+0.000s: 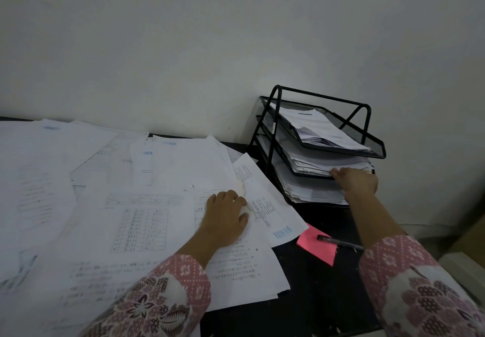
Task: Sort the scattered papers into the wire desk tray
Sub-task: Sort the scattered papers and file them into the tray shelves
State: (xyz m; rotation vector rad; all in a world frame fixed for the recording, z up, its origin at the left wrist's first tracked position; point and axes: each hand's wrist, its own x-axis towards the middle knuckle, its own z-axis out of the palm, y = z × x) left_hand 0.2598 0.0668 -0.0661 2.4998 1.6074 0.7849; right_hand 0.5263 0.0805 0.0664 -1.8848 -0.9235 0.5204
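Our right hand [357,180] grips the stack at the tray's [378,150] middle tier edge; left hand [227,214], fingers relaxed, presses papers [147,221] left of the tray, bare table [309,292] between.

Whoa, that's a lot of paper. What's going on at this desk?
A person is filing loose sheets into a black wire desk tray with three tiers, all already holding paper. The right hand is at the front edge of the middle tier's stack, while the left hand rests on the scattered papers still covering most of the dark desk. A pink note and a pen lie between the arms.
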